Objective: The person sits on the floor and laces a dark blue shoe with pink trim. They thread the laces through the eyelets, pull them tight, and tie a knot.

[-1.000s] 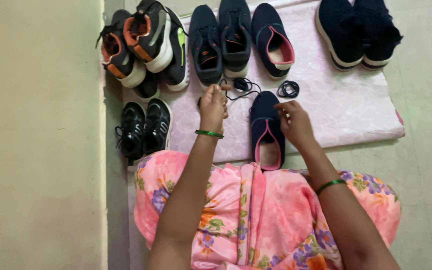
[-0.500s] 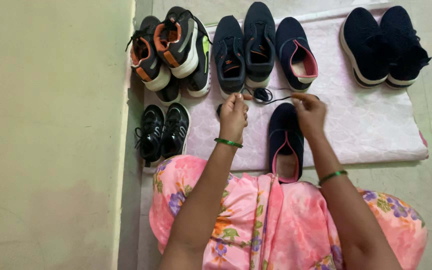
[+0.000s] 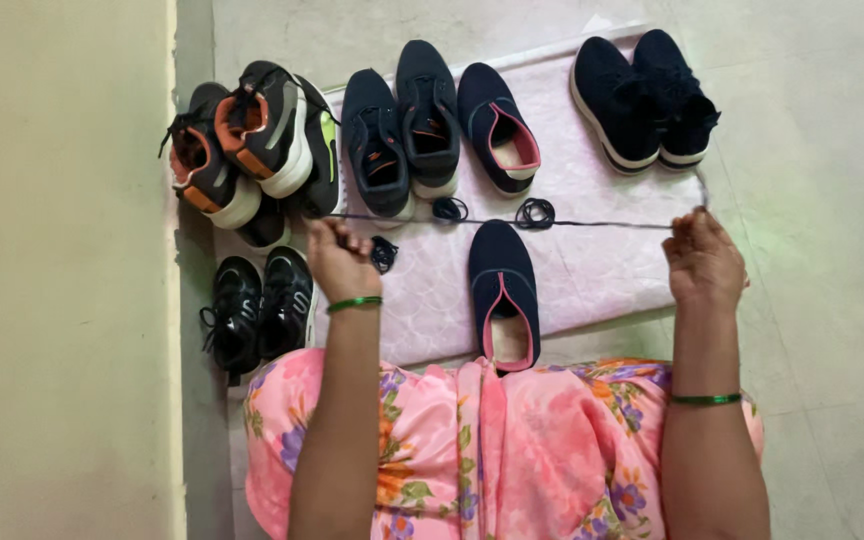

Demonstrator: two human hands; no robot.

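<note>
Shoelace (image 3: 592, 223) held taut between our left hand (image 3: 342, 262) and right hand (image 3: 704, 262), fingers pinching each end, above the near dark shoe (image 3: 502, 285) on the pink mat (image 3: 612, 270); that shoe remains unlaced.

I see a thin matt cord lace (image 3: 602, 223), a navy knit-cloth shoe (image 3: 501, 290), and a pale quilted cloth mat (image 3: 612, 270).

Open mat (image 3: 612, 270) between the lone navy shoe (image 3: 501, 285) and the right hand (image 3: 704, 262), plenty of room there. The stretched lace (image 3: 512, 222) bars the way to the back row of shoes (image 3: 422, 125). Left side's jammed: black pair (image 3: 260, 308), sneaker pile (image 3: 247, 145).
</note>
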